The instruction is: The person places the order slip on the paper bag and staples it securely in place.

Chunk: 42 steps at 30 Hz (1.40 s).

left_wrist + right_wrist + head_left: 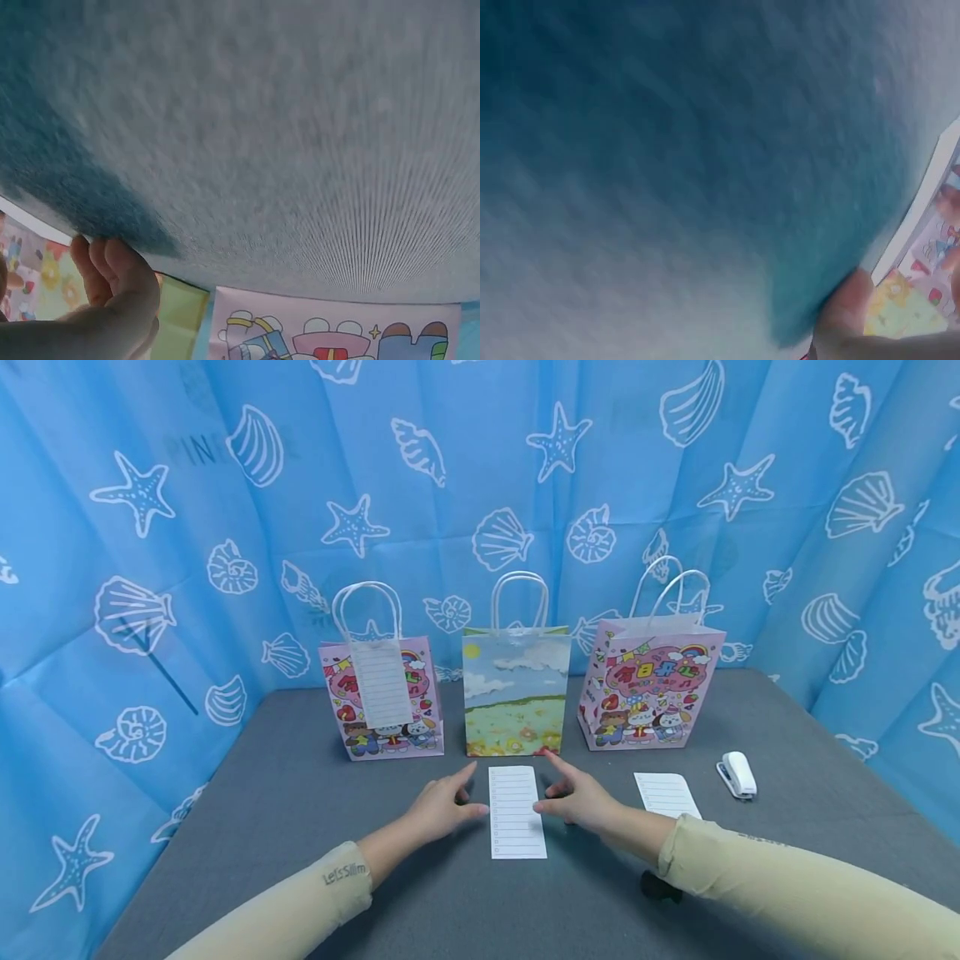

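A lined white checklist slip (517,814) lies on the grey table between my two hands. To its left, my left hand (441,803) has its index finger and thumb spread, the thumb tip right at the slip's edge. My right hand (583,797) mirrors it on the other side, thumb tip at the right edge and index finger reaching to the base of the middle bag. That paper bag (516,689) stands upright behind the slip, printed with a flower meadow. In the left wrist view, the left hand's fingers (124,274) are loosely bent and hold nothing.
A pink cartoon gift bag (431,718) stands left, with a lined slip (382,689) hanging down its front from the handle. A similar pink bag (648,693) stands right. Another slip (666,793) and a white stapler (737,775) lie at the right. Behind hangs a blue seashell curtain (465,468).
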{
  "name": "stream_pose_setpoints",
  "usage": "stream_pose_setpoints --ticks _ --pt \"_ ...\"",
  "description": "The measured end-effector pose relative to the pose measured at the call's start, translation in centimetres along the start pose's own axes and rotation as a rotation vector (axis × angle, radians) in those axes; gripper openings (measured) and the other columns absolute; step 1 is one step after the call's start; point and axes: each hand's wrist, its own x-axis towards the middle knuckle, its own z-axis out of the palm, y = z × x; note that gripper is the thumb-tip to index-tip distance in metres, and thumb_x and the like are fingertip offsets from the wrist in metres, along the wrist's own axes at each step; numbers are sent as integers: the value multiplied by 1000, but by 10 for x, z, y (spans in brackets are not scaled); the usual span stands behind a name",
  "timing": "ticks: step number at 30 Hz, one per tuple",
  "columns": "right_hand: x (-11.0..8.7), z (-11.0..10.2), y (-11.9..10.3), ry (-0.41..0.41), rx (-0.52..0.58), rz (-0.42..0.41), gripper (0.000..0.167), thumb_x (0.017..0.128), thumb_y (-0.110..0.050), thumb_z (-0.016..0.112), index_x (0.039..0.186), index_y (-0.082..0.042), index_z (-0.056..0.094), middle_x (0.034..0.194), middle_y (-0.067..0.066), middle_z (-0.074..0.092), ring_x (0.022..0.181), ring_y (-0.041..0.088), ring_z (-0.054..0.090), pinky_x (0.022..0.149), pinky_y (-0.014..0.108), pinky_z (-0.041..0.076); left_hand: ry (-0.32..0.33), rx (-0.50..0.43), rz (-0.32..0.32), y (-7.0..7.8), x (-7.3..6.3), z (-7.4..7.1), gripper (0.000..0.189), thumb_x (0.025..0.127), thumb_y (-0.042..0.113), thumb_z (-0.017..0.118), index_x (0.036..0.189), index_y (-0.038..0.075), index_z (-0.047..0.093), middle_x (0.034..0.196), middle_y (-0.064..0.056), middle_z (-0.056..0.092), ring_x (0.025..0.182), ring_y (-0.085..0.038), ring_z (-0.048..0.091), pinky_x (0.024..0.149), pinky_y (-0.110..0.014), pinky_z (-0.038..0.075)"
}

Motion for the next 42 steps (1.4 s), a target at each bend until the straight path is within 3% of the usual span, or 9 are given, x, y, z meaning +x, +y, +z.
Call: stream_pose_setpoints --ticks 5,7,9,12,14,24,28,34,42 --pt "9 -3 0 -15 -89 -3 87 87 -9 73 155 -8 19 87 10 52 74 20 48 61 30 45 -68 40 -32 -1 12 -1 80 89 31 72 152 6 30 80 -4 56 69 -18 49 63 -34 39" --pt "12 -4 0 -19 -134 -16 87 86 -9 74 155 -8 20 82 10 51 70 19 47 59 30 45 -92 63 -54 -1 16 -1 80 89 33 71 152 7 29 90 -9 60 75 -21 55 69 -37 44" --pt "15 -3 0 -27 -183 -26 87 86 -11 75 155 -9 23 80 9 51 67 19 47 57 30 45 -115 89 -74 0 19 -1 81 89 35 71 153 8 30 109 -17 62 94 -28 60 83 -43 47" --pt "19 -2 -1 -34 -247 -28 86 84 -13 77 154 -10 26 79 10 51 65 19 47 55 29 46 -143 113 -103 1 23 -1 81 89 37 71 153 10 30 137 -23 51 124 -37 50 101 -53 38" --pt "22 -1 -2 -32 -275 -28 85 84 -13 78 153 -10 29 78 10 51 63 19 48 54 29 46 -158 109 -124 2 24 -3 80 89 37 70 153 10 30 145 -22 43 133 -40 40 106 -55 33" --pt "32 2 -3 -30 -367 -24 82 84 -17 78 152 -13 33 76 9 49 61 18 47 50 28 45 -195 140 -174 3 36 -4 74 92 40 66 152 12 33 150 -16 39 138 -36 35 109 -52 29" --pt "34 2 -2 -26 -394 -2 82 83 -20 78 152 -15 34 87 12 53 63 19 49 51 28 46 -190 168 -172 6 36 -3 73 92 39 66 151 12 34 150 -16 40 137 -35 35 109 -52 29" --pt "36 1 -2 -36 -445 21 79 83 -21 79 150 -15 39 131 20 53 65 20 51 52 29 48 -177 217 -170 11 34 1 72 91 38 68 150 10 37 147 -15 43 135 -36 38 107 -53 31" --pt "35 -1 -3 -55 -484 33 73 82 -23 79 146 -14 45 134 20 52 70 20 53 55 29 48 -187 275 -171 16 34 2 70 90 38 69 149 13 40 146 -14 46 135 -35 40 106 -53 32"
